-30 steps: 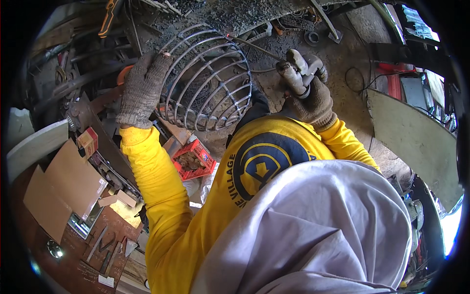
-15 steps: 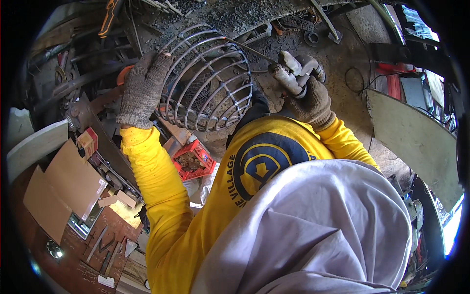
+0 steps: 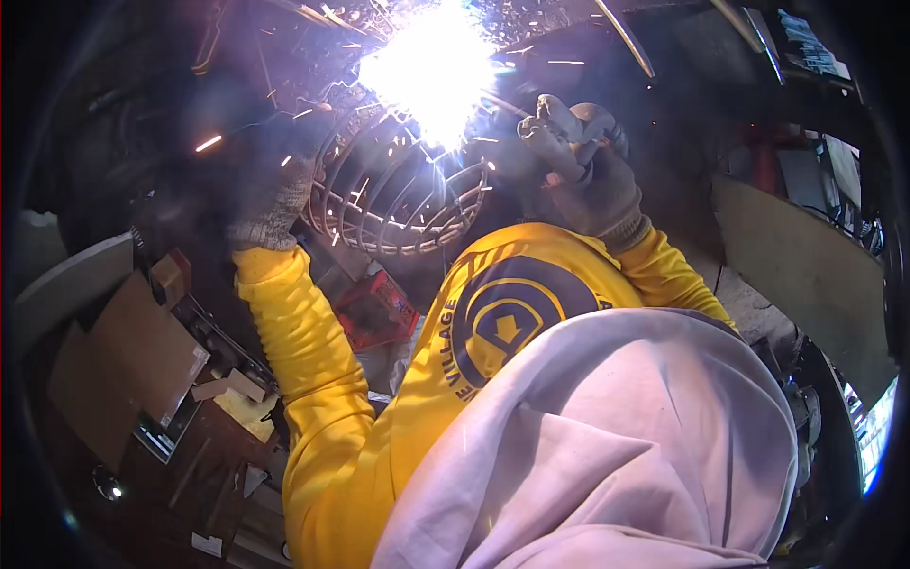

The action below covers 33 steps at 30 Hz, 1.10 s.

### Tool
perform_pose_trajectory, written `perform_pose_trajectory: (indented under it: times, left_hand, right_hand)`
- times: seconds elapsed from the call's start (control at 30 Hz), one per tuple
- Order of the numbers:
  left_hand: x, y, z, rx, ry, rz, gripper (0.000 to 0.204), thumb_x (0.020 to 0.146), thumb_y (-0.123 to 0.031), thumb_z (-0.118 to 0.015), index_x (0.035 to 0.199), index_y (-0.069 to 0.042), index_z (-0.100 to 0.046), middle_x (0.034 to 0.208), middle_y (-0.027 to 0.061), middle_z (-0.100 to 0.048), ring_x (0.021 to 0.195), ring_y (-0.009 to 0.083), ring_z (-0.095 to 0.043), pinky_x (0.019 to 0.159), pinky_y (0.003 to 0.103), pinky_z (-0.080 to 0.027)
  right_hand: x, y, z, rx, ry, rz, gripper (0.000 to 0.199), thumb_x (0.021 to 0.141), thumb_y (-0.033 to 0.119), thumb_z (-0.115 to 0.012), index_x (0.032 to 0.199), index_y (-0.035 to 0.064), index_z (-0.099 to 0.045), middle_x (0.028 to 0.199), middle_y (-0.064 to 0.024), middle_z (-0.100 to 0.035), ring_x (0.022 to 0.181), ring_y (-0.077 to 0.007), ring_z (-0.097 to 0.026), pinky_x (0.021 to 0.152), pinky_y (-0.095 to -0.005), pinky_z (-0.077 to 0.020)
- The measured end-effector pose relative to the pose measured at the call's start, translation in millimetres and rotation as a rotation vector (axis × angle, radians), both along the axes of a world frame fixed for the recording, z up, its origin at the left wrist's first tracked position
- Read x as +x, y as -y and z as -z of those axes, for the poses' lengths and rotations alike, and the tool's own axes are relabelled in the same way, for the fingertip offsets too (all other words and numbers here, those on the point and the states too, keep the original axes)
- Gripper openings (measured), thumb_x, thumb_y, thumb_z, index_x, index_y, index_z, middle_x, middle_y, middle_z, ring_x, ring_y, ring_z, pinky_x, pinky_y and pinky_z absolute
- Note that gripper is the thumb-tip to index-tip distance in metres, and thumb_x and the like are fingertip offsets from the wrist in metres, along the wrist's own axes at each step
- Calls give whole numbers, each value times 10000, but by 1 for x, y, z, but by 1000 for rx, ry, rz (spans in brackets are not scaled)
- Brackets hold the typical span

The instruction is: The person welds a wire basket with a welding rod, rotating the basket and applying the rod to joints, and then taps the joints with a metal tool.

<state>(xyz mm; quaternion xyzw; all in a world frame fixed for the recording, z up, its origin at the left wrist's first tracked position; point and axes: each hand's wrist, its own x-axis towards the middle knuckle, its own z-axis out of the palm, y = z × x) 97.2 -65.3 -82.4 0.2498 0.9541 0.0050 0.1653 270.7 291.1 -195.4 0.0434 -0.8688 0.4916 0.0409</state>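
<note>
A glaring white welding arc (image 3: 431,71) burns at the far part of a round cage of curved metal bars (image 3: 403,223) and hides its far side. My right hand (image 3: 607,194), in a knitted glove, is closed on the handle of an electrode holder (image 3: 555,142). From its jaws a thin welding rod (image 3: 507,106) runs left into the glare. At the cage's left side is my gloved left hand (image 3: 275,209), closed on the bars; deep shadow and smoke dim its fingers. Sparks fly around the cage.
Below the cage stands a red plastic crate (image 3: 379,308). Opened cardboard (image 3: 128,356) lies on the brown table at lower left. A pale curved board (image 3: 801,270) is at the right. Light cloth (image 3: 607,446) fills the lower right. Metal bars (image 3: 626,38) show at the far edge.
A bright arc with flying sparks has flared up where the rod meets the cage, and the surroundings look darker. Both hands stay nearly in place; the holder has shifted slightly left.
</note>
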Motion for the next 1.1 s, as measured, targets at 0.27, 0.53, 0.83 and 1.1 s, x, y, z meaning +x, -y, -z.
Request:
perform_pose_trajectory:
  times: [0.27,0.53,0.83,1.1]
  left_hand:
    - [6,-14,-1,372,133,-452,317,967,-201,-593,1236,-34,-605,1111,120,-654,1026,213,-630,899,335,-487]
    - [7,-25,-9,376,70,-371,590,915,-546,-588,1256,-65,-620,1069,136,-683,960,255,-645,887,353,-459]
    - [12,-39,-19,323,106,-487,600,912,-496,-616,1293,-34,-570,1204,222,-629,1128,321,-608,972,392,-443]
    - [11,-17,0,226,27,-434,439,965,-400,-580,1146,-2,-622,1055,182,-649,995,287,-617,895,356,-449]
  right_hand:
    - [-17,-2,-30,250,-367,-65,615,747,80,-658,1351,134,-554,1301,-144,-569,1060,-334,-554,925,-409,-431]
    - [1,0,-9,264,-187,-66,666,734,120,-678,1383,119,-527,1337,-170,-549,1051,-326,-556,933,-417,-420]
    - [-23,-3,-19,243,-441,-136,654,720,65,-681,1344,214,-551,1431,-154,-503,994,-302,-564,912,-410,-430]
    - [-3,-4,-1,247,-48,-85,445,758,128,-678,1195,179,-607,1194,-97,-577,954,-279,-572,827,-389,-471]
